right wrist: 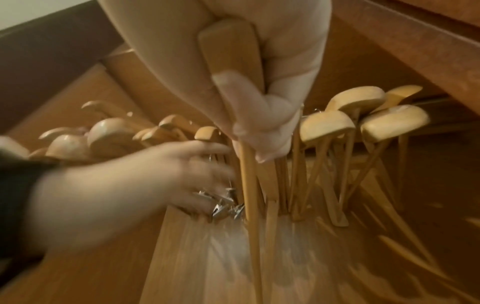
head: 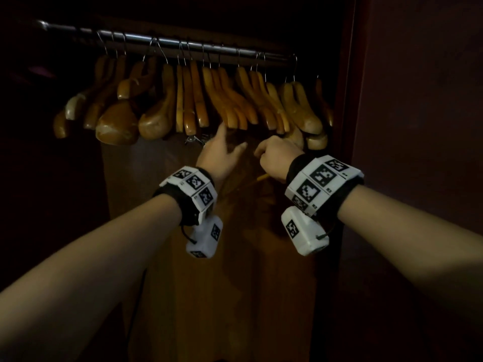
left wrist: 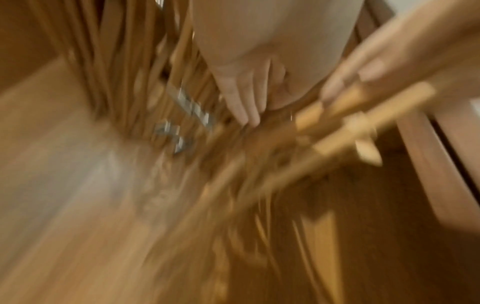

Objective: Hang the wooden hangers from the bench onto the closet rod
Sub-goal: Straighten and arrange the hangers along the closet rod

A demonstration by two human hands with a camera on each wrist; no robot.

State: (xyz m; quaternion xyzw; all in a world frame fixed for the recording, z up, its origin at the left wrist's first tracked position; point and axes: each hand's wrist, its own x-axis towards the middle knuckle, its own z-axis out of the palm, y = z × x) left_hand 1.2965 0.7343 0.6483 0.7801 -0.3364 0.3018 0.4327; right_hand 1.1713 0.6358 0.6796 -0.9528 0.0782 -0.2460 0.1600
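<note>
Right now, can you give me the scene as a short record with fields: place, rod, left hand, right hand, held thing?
place: inside a dark wooden closet
rod: horizontal metal closet rod, many light-brown wooden hangers already hanging from it on wire hooks
left hand: left hand open, fingers spread, reaching toward the lower ends of the hung hangers
right hand: right hand, fingers curled round a hanger
held thing: light wooden hanger, hook not visible
</note>
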